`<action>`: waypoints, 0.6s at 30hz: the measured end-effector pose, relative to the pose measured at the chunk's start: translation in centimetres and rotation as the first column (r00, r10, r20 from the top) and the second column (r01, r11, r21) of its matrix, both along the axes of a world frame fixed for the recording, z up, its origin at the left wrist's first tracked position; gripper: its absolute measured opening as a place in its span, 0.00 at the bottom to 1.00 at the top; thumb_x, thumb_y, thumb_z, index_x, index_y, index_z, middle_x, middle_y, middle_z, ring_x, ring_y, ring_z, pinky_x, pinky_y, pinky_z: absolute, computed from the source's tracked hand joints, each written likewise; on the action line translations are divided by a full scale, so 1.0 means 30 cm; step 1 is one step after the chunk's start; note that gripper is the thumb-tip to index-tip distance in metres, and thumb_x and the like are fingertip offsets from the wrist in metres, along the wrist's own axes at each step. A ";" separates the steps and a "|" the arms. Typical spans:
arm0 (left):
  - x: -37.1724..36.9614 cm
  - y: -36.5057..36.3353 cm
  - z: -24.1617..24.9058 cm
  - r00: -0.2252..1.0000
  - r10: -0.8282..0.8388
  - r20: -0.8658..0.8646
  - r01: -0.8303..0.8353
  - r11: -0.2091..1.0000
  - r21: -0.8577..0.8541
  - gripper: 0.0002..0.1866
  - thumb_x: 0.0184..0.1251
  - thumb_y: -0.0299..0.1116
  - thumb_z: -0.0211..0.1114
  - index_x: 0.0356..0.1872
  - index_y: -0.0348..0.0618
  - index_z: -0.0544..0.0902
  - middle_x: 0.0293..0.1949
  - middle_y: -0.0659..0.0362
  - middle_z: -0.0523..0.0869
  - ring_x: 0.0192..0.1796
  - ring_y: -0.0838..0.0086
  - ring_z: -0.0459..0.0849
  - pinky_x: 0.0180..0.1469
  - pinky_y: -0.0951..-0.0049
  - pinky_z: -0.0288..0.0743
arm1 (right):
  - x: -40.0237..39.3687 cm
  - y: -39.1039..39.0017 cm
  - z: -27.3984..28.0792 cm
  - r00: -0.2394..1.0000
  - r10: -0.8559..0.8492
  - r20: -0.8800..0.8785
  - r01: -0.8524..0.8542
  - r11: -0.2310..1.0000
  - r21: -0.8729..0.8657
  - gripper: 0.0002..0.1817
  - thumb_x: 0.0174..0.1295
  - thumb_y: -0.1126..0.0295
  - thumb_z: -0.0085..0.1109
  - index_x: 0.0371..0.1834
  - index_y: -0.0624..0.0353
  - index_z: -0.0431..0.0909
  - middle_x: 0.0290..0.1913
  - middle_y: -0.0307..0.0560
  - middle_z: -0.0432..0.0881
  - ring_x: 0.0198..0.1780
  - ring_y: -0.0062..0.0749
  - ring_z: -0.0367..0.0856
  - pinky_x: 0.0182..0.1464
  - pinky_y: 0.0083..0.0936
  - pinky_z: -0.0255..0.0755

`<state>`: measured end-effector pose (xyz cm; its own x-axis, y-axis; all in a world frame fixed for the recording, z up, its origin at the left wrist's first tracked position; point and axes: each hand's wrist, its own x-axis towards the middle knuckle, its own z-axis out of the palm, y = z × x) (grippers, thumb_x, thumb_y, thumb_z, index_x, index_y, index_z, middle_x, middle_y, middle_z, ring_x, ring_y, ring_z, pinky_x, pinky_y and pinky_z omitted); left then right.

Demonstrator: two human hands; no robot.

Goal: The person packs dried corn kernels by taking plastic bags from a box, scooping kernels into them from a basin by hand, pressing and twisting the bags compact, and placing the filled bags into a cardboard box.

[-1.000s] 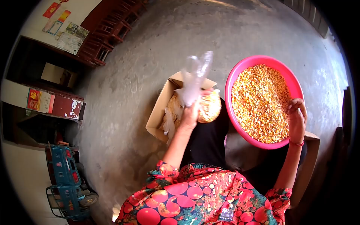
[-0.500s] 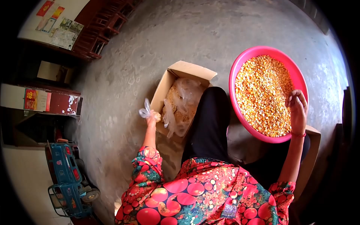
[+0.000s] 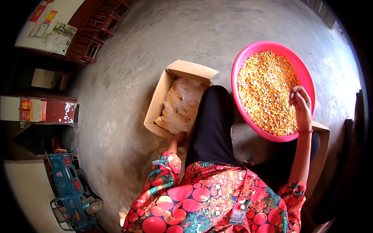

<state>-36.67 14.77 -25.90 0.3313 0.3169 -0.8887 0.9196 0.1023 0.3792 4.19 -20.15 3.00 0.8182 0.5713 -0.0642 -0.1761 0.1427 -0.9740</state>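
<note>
My left hand (image 3: 180, 137) is at the near edge of an open cardboard box (image 3: 154, 105), beside my black-clad knee. Its fingers are dark and small in the view, so their pose and anything in them cannot be made out. Inside the box lie clear plastic bags (image 3: 182, 103) with yellowish contents. My right hand (image 3: 302, 101) is held over the right side of a pink basin (image 3: 237, 97) full of corn kernels (image 3: 266, 91). Its fingers are bent and pressed together, and whatever they may hold is too small to see.
Another cardboard box (image 3: 321, 155) stands below the basin at the right. A blue toy-like truck (image 3: 68, 182) is at the lower left. Dark red wooden stools (image 3: 103, 23) line the wall at the upper left.
My left hand has moved right and down from the box's left side, and the clear bag it held there no longer shows in it. My right hand stays over the basin.
</note>
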 end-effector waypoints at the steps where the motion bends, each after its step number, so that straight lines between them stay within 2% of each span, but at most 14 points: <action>1: 0.009 0.001 0.010 0.998 0.063 -0.025 -0.064 0.997 -0.044 0.17 0.57 0.39 0.56 0.48 0.49 0.80 0.34 0.45 0.82 0.42 0.50 0.80 0.47 0.58 0.74 | -0.001 0.000 -0.006 1.000 0.004 -0.003 -0.004 1.000 -0.015 0.07 0.65 0.70 0.47 0.41 0.60 0.71 0.32 0.35 0.73 0.31 0.15 0.69 0.36 0.11 0.64; 3: 0.019 0.030 0.036 0.991 -0.126 0.036 0.117 0.976 0.181 0.16 0.53 0.37 0.59 0.44 0.45 0.81 0.32 0.46 0.82 0.38 0.49 0.80 0.44 0.57 0.74 | -0.007 0.005 -0.004 1.000 0.007 -0.004 -0.007 1.000 -0.029 0.07 0.65 0.69 0.48 0.40 0.60 0.72 0.31 0.35 0.73 0.31 0.15 0.69 0.35 0.11 0.64; 4: 0.036 0.050 0.059 0.945 -0.321 0.057 0.272 0.873 0.405 0.15 0.50 0.35 0.61 0.39 0.41 0.81 0.29 0.47 0.83 0.35 0.49 0.80 0.40 0.57 0.75 | -0.010 0.008 -0.004 1.000 0.008 0.006 -0.008 0.999 -0.040 0.07 0.65 0.70 0.48 0.40 0.60 0.72 0.31 0.35 0.73 0.31 0.15 0.69 0.35 0.12 0.64; 6: 0.073 0.032 0.122 0.964 -0.265 -0.019 0.186 0.623 0.760 0.15 0.41 0.31 0.65 0.34 0.39 0.79 0.29 0.48 0.81 0.35 0.52 0.79 0.41 0.58 0.73 | -0.008 0.005 -0.004 0.999 -0.027 0.019 0.028 0.997 -0.072 0.06 0.64 0.71 0.48 0.38 0.60 0.72 0.30 0.35 0.73 0.31 0.15 0.68 0.34 0.13 0.63; 8: 0.092 0.059 0.155 0.960 -0.234 0.151 -0.020 0.484 0.875 0.19 0.35 0.27 0.66 0.35 0.42 0.77 0.32 0.49 0.79 0.39 0.53 0.77 0.45 0.58 0.71 | -0.006 0.000 0.000 0.997 -0.073 0.029 0.074 0.995 -0.064 0.06 0.63 0.70 0.49 0.37 0.61 0.73 0.29 0.35 0.73 0.30 0.15 0.69 0.34 0.12 0.64; 9: 0.111 0.059 0.188 0.964 -0.205 0.171 -0.048 0.497 0.866 0.23 0.35 0.25 0.66 0.41 0.43 0.75 0.38 0.48 0.76 0.47 0.53 0.74 0.52 0.59 0.68 | -0.003 -0.003 0.000 0.995 -0.095 0.039 0.097 0.994 -0.058 0.06 0.63 0.70 0.50 0.37 0.61 0.73 0.29 0.35 0.73 0.29 0.15 0.69 0.34 0.12 0.64; 10: 0.108 0.063 0.200 0.932 -0.320 0.172 0.003 0.481 0.877 0.24 0.38 0.24 0.66 0.44 0.41 0.75 0.42 0.48 0.76 0.50 0.52 0.72 0.54 0.59 0.66 | 0.001 -0.007 0.003 0.992 -0.125 0.020 0.126 0.991 -0.041 0.06 0.63 0.70 0.50 0.37 0.61 0.73 0.28 0.35 0.73 0.29 0.15 0.70 0.33 0.12 0.64; 11: 0.105 0.055 0.197 0.865 -0.472 0.169 0.080 0.462 0.883 0.25 0.45 0.27 0.64 0.50 0.41 0.74 0.48 0.46 0.75 0.54 0.50 0.70 0.56 0.59 0.65 | 0.005 -0.008 0.003 0.988 -0.153 -0.001 0.153 0.988 -0.017 0.06 0.63 0.70 0.51 0.37 0.61 0.73 0.28 0.35 0.73 0.28 0.15 0.70 0.33 0.12 0.64; 12: -0.014 0.129 -0.054 0.809 -0.585 0.048 0.280 0.457 0.844 0.23 0.55 0.35 0.59 0.54 0.44 0.72 0.52 0.43 0.73 0.57 0.51 0.69 0.56 0.57 0.65 | 0.010 -0.010 -0.001 0.984 -0.174 -0.029 0.174 0.985 0.008 0.06 0.62 0.70 0.51 0.36 0.61 0.74 0.28 0.35 0.74 0.27 0.15 0.70 0.32 0.12 0.65; 13: 0.003 0.145 -0.051 0.794 -0.607 -0.015 0.579 0.749 0.322 0.23 0.62 0.44 0.52 0.55 0.43 0.72 0.53 0.41 0.72 0.55 0.53 0.72 0.55 0.57 0.67 | 0.017 -0.013 -0.010 0.983 -0.180 -0.024 0.180 0.983 0.015 0.06 0.62 0.69 0.52 0.36 0.61 0.74 0.28 0.34 0.74 0.27 0.14 0.71 0.32 0.12 0.66; 14: 0.003 0.119 -0.034 0.746 -0.660 -0.090 0.664 0.747 0.031 0.23 0.62 0.43 0.52 0.55 0.43 0.72 0.53 0.41 0.72 0.55 0.54 0.72 0.55 0.57 0.67 | 0.017 -0.012 -0.010 0.983 -0.185 -0.022 0.185 0.983 -0.005 0.07 0.62 0.68 0.53 0.35 0.60 0.74 0.28 0.34 0.74 0.28 0.14 0.71 0.32 0.12 0.66; 15: -0.020 0.094 -0.044 0.724 -0.679 -0.122 0.680 0.732 -0.042 0.23 0.63 0.43 0.52 0.55 0.42 0.72 0.53 0.42 0.72 0.55 0.55 0.72 0.55 0.58 0.67 | 0.015 -0.009 -0.008 0.980 -0.196 -0.019 0.196 0.980 -0.027 0.07 0.62 0.68 0.53 0.35 0.60 0.74 0.28 0.34 0.74 0.28 0.14 0.71 0.32 0.13 0.66; 17: -0.030 0.075 -0.048 0.728 -0.672 -0.132 0.677 0.736 -0.012 0.22 0.63 0.42 0.51 0.55 0.42 0.71 0.53 0.43 0.72 0.54 0.56 0.73 0.55 0.59 0.67 | 0.016 -0.007 -0.017 0.983 -0.181 -0.014 0.179 0.981 -0.069 0.08 0.61 0.67 0.54 0.35 0.60 0.75 0.28 0.34 0.74 0.29 0.15 0.71 0.32 0.14 0.67; 18: -0.013 0.074 -0.043 0.737 -0.664 -0.125 0.671 0.741 0.021 0.22 0.64 0.42 0.51 0.55 0.42 0.71 0.53 0.44 0.72 0.54 0.57 0.73 0.55 0.60 0.67 | 0.024 -0.018 -0.039 0.994 -0.109 0.029 0.110 0.992 -0.066 0.09 0.60 0.66 0.55 0.36 0.59 0.76 0.28 0.34 0.74 0.29 0.15 0.71 0.32 0.15 0.68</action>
<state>-37.07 16.98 -27.18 0.3872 0.1030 -0.9162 0.7761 -0.5728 0.2636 4.92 -20.69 1.82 0.8774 0.4733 -0.0783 -0.1384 0.0934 -0.9860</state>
